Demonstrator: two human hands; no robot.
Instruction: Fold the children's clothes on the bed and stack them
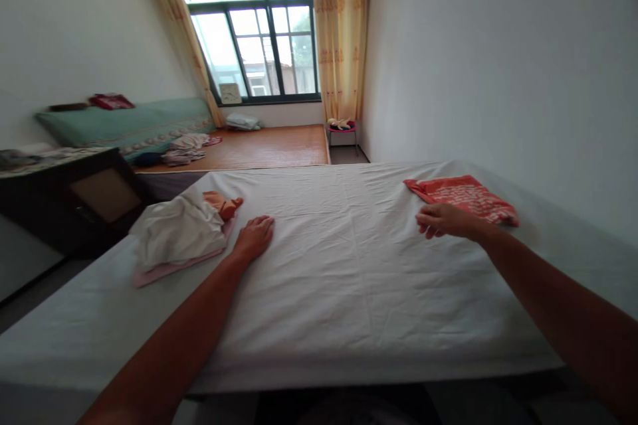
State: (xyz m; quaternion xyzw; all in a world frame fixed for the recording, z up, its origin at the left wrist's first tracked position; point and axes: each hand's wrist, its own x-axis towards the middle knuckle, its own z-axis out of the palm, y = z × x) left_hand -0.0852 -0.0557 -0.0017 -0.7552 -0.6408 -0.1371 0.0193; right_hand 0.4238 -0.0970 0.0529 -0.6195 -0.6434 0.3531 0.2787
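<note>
A white sheet point(349, 259) covers the bed in front of me. My left hand point(255, 236) rests palm down on it with fingers stretched out, right beside a loose heap of white, pink and orange clothes point(179, 236). My right hand point(441, 220) lies on the sheet with fingers loosely curled and holds nothing. It sits just in front of a folded red cloth with white print point(461, 196), near or touching its front edge.
A white wall runs along the bed's right side. A dark cabinet point(74, 202) stands to the left. Beyond the bed lie a wooden platform point(269, 147) with clothes, a green mattress point(124, 125), a small pink stool point(343, 127) and a curtained window point(264, 46).
</note>
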